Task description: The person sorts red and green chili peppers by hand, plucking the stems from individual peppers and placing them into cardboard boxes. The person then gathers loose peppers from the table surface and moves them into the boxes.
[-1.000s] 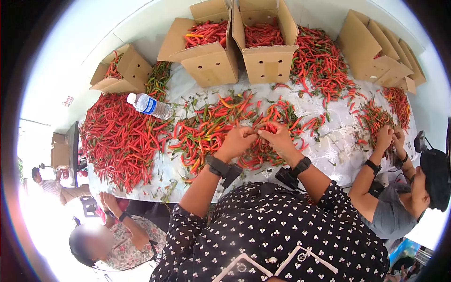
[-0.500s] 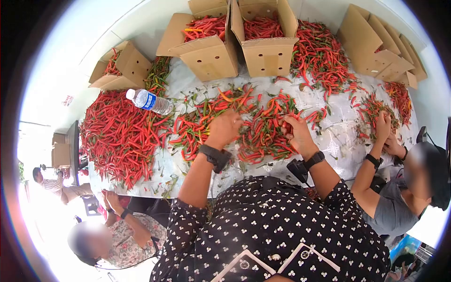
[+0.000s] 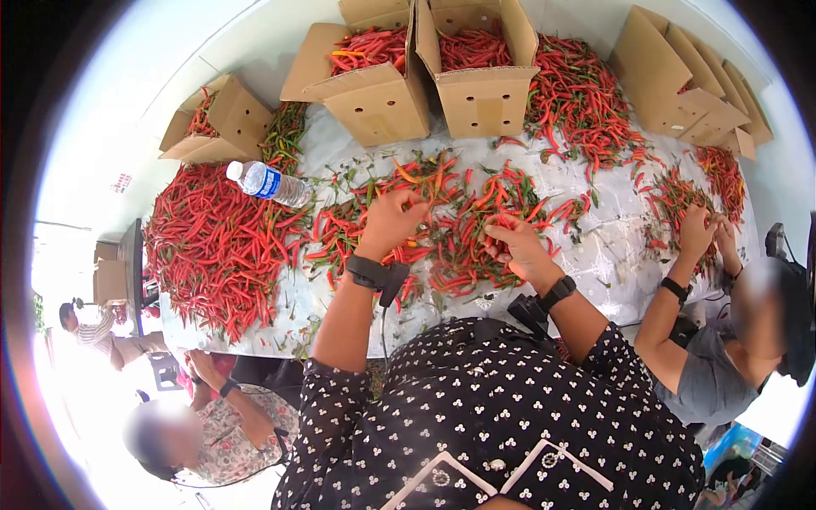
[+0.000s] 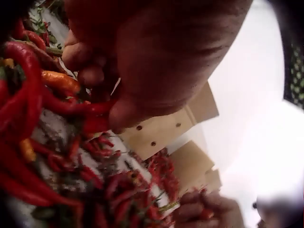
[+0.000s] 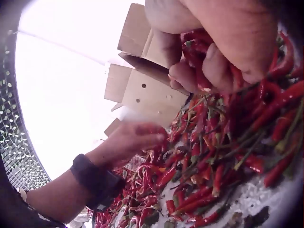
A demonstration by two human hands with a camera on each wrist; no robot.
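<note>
Red, orange and green chillies point(image 3: 459, 255) lie in a loose heap under both hands. My left hand point(image 3: 393, 223) is over the heap's left part; in the left wrist view its thumb and fingers pinch a red chilli point(image 4: 92, 109). To the right, my right hand point(image 3: 520, 246) has its fingers curled round several red chillies, and in the right wrist view these chillies point(image 5: 195, 52) show between fingers and palm. The hands are apart.
A large red chilli pile point(image 3: 221, 255) and a water bottle point(image 3: 270, 184) are at the left. Cardboard boxes point(image 3: 484, 110) of chillies stand along the back. One person point(image 3: 714, 357) works at the right, another point(image 3: 229, 425) sits at the lower left.
From close together, my hands have moved apart. Over the last half second the left hand shifted slightly left, while the right moved a little left and down, still holding chillies.
</note>
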